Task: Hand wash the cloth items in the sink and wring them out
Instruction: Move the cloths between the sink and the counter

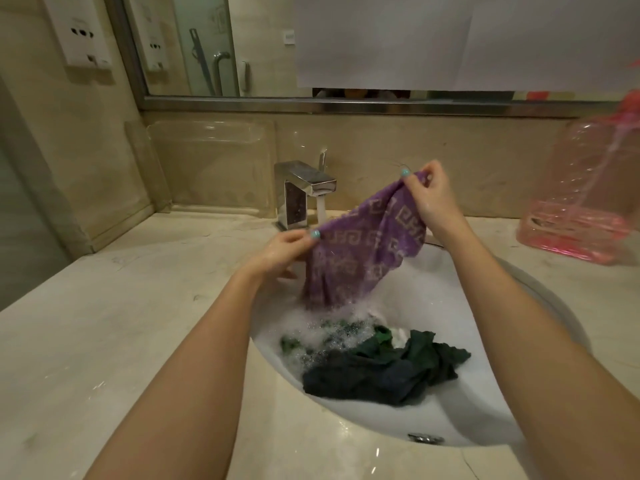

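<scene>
I am holding the purple cloth (pixel 363 251) above the sink (pixel 446 296) with both hands.

1. Left hand (pixel 282 251): I am pinching the cloth's upper left edge between thumb and fingers. The hand is sitting lower than the other, just in front of the tap (pixel 301 188).
2. Right hand (pixel 427 197): I am gripping the cloth's upper right corner with curled fingers. The hand is raised and sitting well apart from the left hand.
3. Purple cloth: it is stretching on a slope between the two hands. Its free part is hanging down, and its lower end is reaching the suds (pixel 322 332) in the basin. A pale key pattern is showing on the fabric.
4. Dark cloth (pixel 381 372): it is lying crumpled in the sink, on the near side, touching the suds. Neither hand is touching it.
5. Tap: a stream of water (pixel 321 211) is running from the spout, passing behind the purple cloth's upper edge.

The sink is set into a pale stone surface (pixel 121 323). A pink bag (pixel 585 202) is standing on the surface at the far right, against the wall. A clear tray (pixel 211 164) is leaning on the wall left of the tap. A mirror (pixel 207 46) is hanging above.
</scene>
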